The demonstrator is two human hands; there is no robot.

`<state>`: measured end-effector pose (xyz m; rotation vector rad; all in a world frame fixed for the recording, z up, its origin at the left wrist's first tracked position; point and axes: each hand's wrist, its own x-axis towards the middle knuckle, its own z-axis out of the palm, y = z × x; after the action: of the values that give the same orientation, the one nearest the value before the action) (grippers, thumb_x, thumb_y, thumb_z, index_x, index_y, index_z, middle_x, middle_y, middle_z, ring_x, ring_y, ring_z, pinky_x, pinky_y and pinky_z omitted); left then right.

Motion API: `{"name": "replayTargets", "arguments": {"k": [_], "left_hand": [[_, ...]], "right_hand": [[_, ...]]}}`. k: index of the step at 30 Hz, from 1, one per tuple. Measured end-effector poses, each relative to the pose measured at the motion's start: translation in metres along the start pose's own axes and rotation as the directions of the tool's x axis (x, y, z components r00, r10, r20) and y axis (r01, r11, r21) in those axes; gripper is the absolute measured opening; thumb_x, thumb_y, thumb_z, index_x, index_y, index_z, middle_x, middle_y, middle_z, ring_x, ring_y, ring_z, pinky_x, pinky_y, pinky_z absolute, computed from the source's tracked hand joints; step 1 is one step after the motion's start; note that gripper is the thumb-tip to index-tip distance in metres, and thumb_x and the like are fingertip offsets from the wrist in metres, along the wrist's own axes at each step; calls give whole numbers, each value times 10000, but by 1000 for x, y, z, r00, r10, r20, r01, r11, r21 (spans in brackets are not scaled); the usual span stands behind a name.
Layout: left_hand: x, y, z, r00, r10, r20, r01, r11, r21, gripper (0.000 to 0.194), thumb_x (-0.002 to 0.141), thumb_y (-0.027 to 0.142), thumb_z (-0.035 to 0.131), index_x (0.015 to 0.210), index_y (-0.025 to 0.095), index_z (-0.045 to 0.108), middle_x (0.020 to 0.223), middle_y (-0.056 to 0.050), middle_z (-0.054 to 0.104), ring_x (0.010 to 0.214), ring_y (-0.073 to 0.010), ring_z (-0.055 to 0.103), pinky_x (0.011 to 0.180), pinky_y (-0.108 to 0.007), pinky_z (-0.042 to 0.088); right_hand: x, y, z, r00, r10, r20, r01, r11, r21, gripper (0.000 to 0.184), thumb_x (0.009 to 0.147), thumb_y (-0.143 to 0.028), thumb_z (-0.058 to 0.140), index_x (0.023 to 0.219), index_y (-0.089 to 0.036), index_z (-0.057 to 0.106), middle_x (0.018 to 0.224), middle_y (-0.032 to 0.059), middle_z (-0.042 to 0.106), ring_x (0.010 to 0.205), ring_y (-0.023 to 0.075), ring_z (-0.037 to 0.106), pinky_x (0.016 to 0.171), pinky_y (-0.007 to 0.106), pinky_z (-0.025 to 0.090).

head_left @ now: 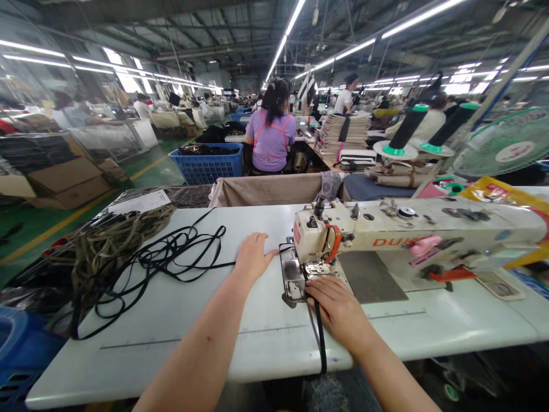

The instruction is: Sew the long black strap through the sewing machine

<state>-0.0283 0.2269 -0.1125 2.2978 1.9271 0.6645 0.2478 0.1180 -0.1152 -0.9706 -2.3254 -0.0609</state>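
Observation:
A long narrow black strap runs up over the table's front edge to the metal plate of the sewing machine. My right hand holds this strap just in front of the presser foot, with its fingertips at the plate. Left of the machine head, my left hand lies over the strap with fingers stretched and thumb apart. From beneath that hand, the strap leads left into a loose tangle of black strap. What lies under my left palm is hidden.
Olive straps are heaped at the table's left end, above a blue basket. Thread cones and a fan stand behind the machine. Beyond a fabric-lined bin sits a person in purple.

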Motion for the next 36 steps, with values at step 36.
{"name": "replayTargets", "arguments": {"k": [36], "left_hand": [[9,-47,-19,978,-206,-33,209,962,175,153,1103,294,501,1085,213,630,1103,-97,725,1065,-264,660,897,-361,470]], "right_hand": [[-4,3,4,999,5,42,-4,1000,-29,240,1085,-232,600,1268,-210,753,1275,103,784,1174,249,745,1155,506,554]]}}
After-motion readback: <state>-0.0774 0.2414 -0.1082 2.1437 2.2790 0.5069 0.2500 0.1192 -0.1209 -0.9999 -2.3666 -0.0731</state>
